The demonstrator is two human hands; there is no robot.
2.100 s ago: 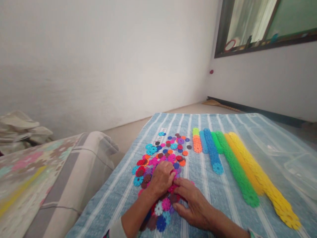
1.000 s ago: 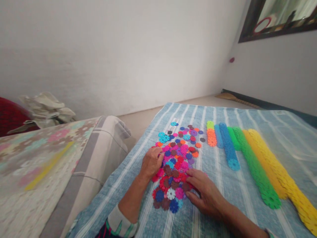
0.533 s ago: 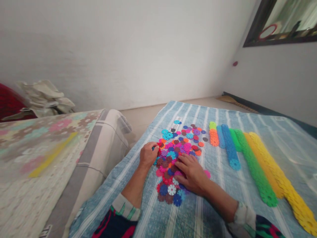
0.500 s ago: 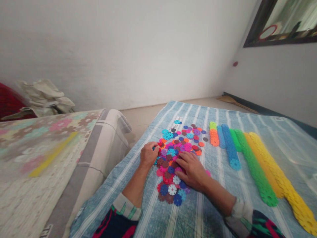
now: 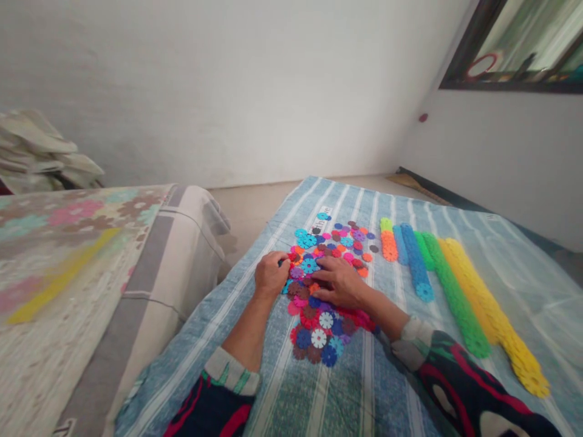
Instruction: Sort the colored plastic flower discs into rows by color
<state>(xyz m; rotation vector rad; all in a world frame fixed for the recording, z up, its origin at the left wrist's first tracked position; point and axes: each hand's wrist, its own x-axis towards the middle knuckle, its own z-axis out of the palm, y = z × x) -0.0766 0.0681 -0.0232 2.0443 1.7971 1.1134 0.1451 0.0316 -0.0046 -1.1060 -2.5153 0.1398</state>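
A loose pile of notched plastic flower discs (image 5: 318, 337) in pink, red, brown, blue, purple, orange and white lies on a blue striped cloth (image 5: 291, 400). At the pile's left edge my left hand (image 5: 272, 273) is closed, its thumb and fingers pinching what look like discs; a small dark edge shows between them. My right hand (image 5: 341, 280) rests palm down over the middle of the pile, fingers spread and touching the discs, and hides some of them. A turquoise disc (image 5: 309, 266) lies between both hands.
To the right lie overlapping disc rows: a yellow-green and orange row (image 5: 388, 243), a blue row (image 5: 416, 261), a green row (image 5: 460, 297) and a yellow row (image 5: 496, 315). A covered bed or table (image 5: 182, 243) stands left across a gap. A white wall (image 5: 228, 91) rises behind.
My right hand has shifted left and away from me across the pile, uncovering pink and red discs near its wrist. My left hand stays at the pile's left edge. The camera view has turned slightly.
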